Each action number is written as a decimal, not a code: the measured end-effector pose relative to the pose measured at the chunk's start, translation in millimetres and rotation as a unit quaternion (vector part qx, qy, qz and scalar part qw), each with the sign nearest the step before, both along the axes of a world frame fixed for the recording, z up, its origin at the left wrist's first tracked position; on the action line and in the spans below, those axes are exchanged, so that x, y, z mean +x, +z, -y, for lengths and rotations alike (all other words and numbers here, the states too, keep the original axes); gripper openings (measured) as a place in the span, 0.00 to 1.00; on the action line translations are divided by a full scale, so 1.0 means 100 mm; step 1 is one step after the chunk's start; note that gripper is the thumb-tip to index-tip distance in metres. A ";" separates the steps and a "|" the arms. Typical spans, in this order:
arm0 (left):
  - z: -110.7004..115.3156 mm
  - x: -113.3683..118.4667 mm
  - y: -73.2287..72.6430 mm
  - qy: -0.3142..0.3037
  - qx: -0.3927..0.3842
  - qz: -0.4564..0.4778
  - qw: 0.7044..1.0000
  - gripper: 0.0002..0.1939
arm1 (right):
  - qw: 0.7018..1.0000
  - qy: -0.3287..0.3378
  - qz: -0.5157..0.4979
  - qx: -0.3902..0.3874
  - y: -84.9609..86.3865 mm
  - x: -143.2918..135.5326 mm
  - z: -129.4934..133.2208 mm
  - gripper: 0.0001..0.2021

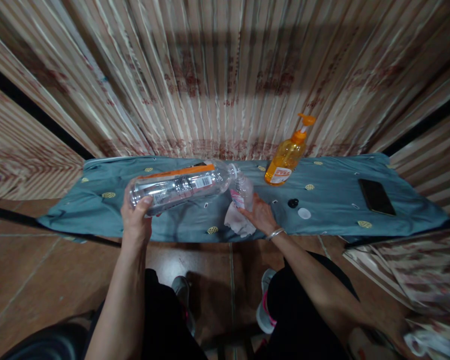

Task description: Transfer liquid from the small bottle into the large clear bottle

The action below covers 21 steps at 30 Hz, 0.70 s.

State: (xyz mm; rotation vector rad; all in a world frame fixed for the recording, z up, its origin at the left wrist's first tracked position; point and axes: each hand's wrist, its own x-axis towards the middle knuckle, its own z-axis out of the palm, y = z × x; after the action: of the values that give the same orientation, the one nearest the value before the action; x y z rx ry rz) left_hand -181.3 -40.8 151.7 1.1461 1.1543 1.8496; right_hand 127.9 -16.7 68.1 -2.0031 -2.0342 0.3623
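My left hand [137, 212] is closed around the base of a large clear plastic bottle [176, 186] with an orange-edged label. The bottle lies nearly level in the air, its neck pointing right. At its mouth is a small clear bottle [243, 190] with a pink-marked label, held by my right hand [260, 212]. The two necks meet or overlap; I cannot tell whether liquid passes between them. A crumpled pale tissue or cloth [240, 220] is just below the small bottle. Right of my right hand lie a small black cap-like piece [293, 203] and a white disc [304, 213].
A pump bottle [285, 160] of orange liquid stands toward the back of the narrow table with its teal cloth [333, 200]. A dark phone [377, 196] lies at the right. Patterned curtains [210, 85] hang behind, and black frame bars [37, 107] flank the table.
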 end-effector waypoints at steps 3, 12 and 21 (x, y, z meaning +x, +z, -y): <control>0.00 -0.01 -0.01 0.001 -0.001 -0.001 1.000 0.34 | 1.000 -0.002 -0.003 -0.002 0.02 0.00 0.01 0.23; 0.00 -0.02 -0.02 0.008 -0.007 0.007 1.000 0.35 | 1.000 -0.002 -0.011 -0.009 0.01 0.00 0.00 0.23; 0.00 -0.03 -0.03 -0.005 0.003 -0.010 1.000 0.34 | 1.000 0.004 -0.004 -0.009 -0.01 0.00 -0.01 0.23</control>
State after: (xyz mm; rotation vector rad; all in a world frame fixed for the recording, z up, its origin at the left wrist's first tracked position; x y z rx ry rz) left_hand -184.3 -41.1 148.5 1.1737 1.1521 1.8395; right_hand 128.3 -15.7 67.1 -2.0018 -2.0408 0.3918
